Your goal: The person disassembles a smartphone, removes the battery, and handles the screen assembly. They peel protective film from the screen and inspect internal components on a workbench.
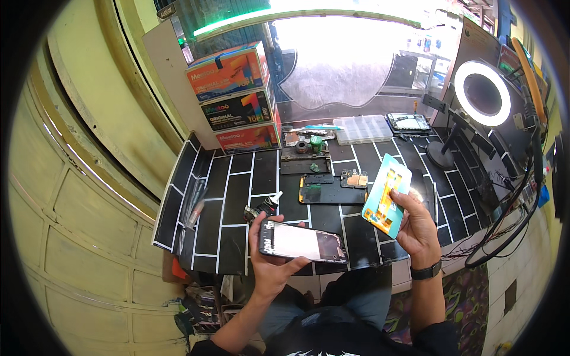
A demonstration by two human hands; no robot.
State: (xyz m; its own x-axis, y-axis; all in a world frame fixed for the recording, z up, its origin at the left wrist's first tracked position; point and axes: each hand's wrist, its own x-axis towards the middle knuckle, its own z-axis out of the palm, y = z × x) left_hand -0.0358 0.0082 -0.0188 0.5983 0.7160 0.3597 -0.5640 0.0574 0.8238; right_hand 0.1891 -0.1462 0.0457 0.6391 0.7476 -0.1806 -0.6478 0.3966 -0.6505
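My left hand (272, 274) grips a phone frame (304, 242) by its long edges, fingers at the far side and thumb at the near side. The frame lies nearly flat, pale inside, with a dark section at its right end. My right hand (419, 230) pinches a phone screen (401, 168) that is tilted upright, teal on the visible face with an orange flex cable. The two parts are apart. Between and beyond the hands, a black phone housing (338, 196) with a circuit board (354, 179) lies on the table. A small dark tube with a white nozzle (276, 198) rests beyond my left hand.
Stacked boxes (237, 110) stand at the back left. Small jars on a dark repair tray (288, 166), a clear compartment case (363, 129) and another phone (409, 123) are at the back. A ring light (503, 93) and cables (504, 249) occupy the right; slim tools (193, 210) lie left.
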